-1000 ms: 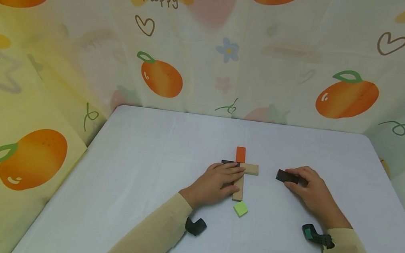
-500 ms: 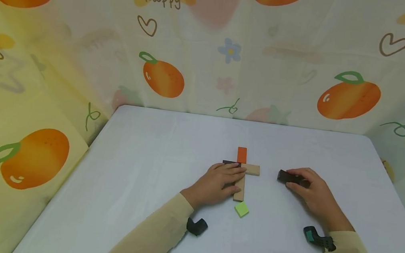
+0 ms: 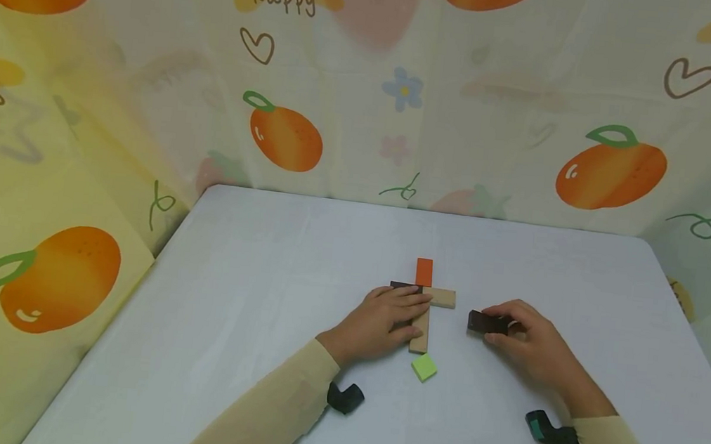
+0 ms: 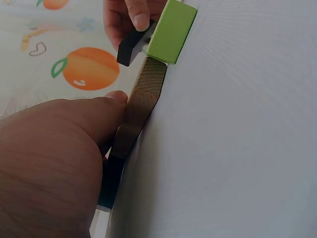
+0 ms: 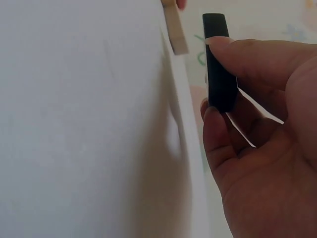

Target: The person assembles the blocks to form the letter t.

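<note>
In the head view, my left hand [image 3: 378,326] rests on a cross of flat wooden blocks, its fingers laid out over them. A plain block [image 3: 419,337] points toward me, and another plain block [image 3: 440,298] reaches right. An orange block [image 3: 424,272] sits at the far end, while a dark block [image 3: 402,284] on the left is partly hidden by the fingers. A green block [image 3: 424,367] lies turned at the near end. To the right, my right hand [image 3: 529,339] pinches a black block [image 5: 218,69] between thumb and fingers, held off the table and apart from the cross.
The blocks lie on a white table [image 3: 277,243]. Behind it hangs a curtain [image 3: 490,64] with printed oranges, and more of it covers the left side. A black wrist camera [image 3: 345,398] sits at the left cuff, another wrist camera [image 3: 553,433] at the right.
My right hand has moved left and slightly nearer to me with the black block, closer to the cross. The left hand and the other blocks stay in place.
</note>
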